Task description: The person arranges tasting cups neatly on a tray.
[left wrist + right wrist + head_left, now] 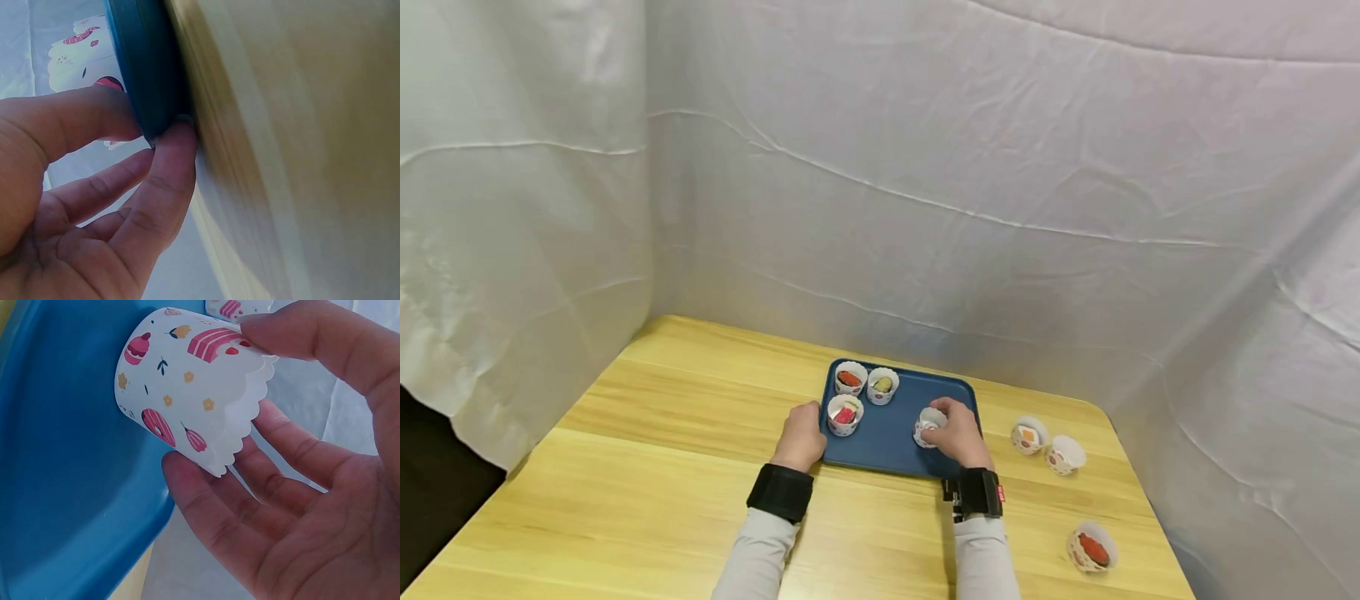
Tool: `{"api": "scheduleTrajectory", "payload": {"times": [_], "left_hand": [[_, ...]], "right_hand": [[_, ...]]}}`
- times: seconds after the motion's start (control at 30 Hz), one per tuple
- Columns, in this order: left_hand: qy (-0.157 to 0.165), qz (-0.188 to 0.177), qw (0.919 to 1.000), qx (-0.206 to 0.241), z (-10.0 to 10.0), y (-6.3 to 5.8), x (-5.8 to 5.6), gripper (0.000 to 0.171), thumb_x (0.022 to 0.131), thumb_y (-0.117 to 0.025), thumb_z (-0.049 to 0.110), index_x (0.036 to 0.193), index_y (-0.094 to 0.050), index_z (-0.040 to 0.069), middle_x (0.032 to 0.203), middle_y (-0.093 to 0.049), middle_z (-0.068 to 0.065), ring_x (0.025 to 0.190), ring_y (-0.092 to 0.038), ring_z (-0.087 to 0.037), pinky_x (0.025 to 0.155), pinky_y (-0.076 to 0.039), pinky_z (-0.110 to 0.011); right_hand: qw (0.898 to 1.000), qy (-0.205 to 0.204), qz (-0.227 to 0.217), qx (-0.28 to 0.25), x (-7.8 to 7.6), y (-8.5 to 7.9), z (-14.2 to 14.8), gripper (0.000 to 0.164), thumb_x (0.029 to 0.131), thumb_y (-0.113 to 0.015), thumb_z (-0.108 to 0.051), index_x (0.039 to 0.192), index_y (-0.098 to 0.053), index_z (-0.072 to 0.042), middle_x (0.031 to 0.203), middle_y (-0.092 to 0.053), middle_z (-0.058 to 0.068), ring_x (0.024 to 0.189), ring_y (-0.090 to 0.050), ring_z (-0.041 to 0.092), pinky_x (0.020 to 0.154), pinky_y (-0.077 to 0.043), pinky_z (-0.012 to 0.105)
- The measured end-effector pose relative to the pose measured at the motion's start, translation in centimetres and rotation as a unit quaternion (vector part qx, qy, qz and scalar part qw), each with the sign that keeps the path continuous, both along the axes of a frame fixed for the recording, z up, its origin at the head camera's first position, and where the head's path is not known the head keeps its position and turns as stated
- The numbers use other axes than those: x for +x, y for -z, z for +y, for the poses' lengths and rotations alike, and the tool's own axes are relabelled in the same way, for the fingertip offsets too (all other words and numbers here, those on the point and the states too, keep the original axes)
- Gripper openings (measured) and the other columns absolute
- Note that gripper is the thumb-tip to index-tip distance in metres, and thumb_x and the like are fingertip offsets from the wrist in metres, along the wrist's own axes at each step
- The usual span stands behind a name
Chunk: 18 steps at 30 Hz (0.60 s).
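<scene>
A blue tray [883, 446] lies on the wooden table, its left edge pinched between the thumb and fingers of my left hand [801, 437]. In the left wrist view the fingertips [175, 140] reach under the tray's rim [147, 69]. My right hand [961, 433] grips a scalloped paper baking cup [181, 387], printed with cakes and flowers, over the tray's right side. What the cup contains is mostly hidden by the hand. On the tray's left side stand three similar cups, holding a red-topped piece [850, 379], a green piece [883, 385] and a pink-red piece [846, 415].
Right of the tray, two paper cups stand close together, one with an orange-and-white piece [1028, 436], the other a whitish cup [1065, 456]. Nearer the front right is a cup with a red piece [1092, 547]. White curtains [925, 208] hang behind the table and at both sides.
</scene>
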<state>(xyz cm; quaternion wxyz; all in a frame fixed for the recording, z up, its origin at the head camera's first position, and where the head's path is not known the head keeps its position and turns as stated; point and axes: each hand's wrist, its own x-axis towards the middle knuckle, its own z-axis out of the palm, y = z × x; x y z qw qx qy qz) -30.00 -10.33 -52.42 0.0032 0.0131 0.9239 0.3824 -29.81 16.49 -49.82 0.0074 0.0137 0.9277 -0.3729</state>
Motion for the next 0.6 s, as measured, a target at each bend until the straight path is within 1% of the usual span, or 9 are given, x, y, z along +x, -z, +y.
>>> {"api": "scheduleTrajectory", "payload": {"times": [0.17, 0.4, 0.5, 0.6], "left_hand": [[-0.001, 0.002, 1.0000, 0.004, 0.0, 0.0, -0.1, 0.030, 0.082, -0.066, -0.014, 0.112, -0.064, -0.011, 0.103, -0.069, -0.023, 0.089, -0.065, -0.029, 0.084, -0.056, -0.047], [-0.001, -0.001, 1.0000, 0.006, 0.0, -0.3, -0.1, 0.031, 0.083, -0.066, -0.014, 0.113, -0.064, -0.011, 0.106, -0.069, -0.024, 0.091, -0.065, -0.029, 0.087, -0.057, -0.047], [0.001, 0.000, 1.0000, 0.004, 0.0, -0.2, 0.0, 0.031, 0.083, -0.067, -0.014, 0.113, -0.064, -0.011, 0.105, -0.069, -0.024, 0.091, -0.065, -0.030, 0.087, -0.056, -0.047], [0.003, 0.003, 1.0000, 0.004, -0.1, -0.1, 0.1, 0.031, 0.082, -0.066, -0.014, 0.113, -0.064, -0.012, 0.106, -0.069, -0.025, 0.092, -0.065, -0.031, 0.087, -0.056, -0.048]], "right_hand": [[1.000, -0.015, 0.002, -0.001, -0.2, -0.1, -0.8, 0.052, 0.080, -0.079, -0.006, 0.128, -0.062, 0.001, 0.123, -0.065, 0.020, 0.093, -0.060, 0.027, 0.078, -0.054, 0.041], [1.000, -0.020, -0.007, -0.001, -0.5, -0.4, -1.8, 0.052, 0.083, -0.078, -0.007, 0.132, -0.061, -0.001, 0.121, -0.065, 0.017, 0.091, -0.059, 0.025, 0.077, -0.053, 0.039], [1.000, -0.024, -0.005, 0.001, -0.5, -0.5, -2.2, 0.053, 0.082, -0.079, -0.007, 0.131, -0.061, 0.000, 0.123, -0.064, 0.019, 0.092, -0.059, 0.026, 0.077, -0.053, 0.040], [1.000, -0.023, -0.007, 0.005, -0.6, -0.5, -2.7, 0.054, 0.082, -0.080, -0.008, 0.131, -0.061, 0.000, 0.128, -0.063, 0.020, 0.096, -0.060, 0.027, 0.081, -0.054, 0.043]]}}
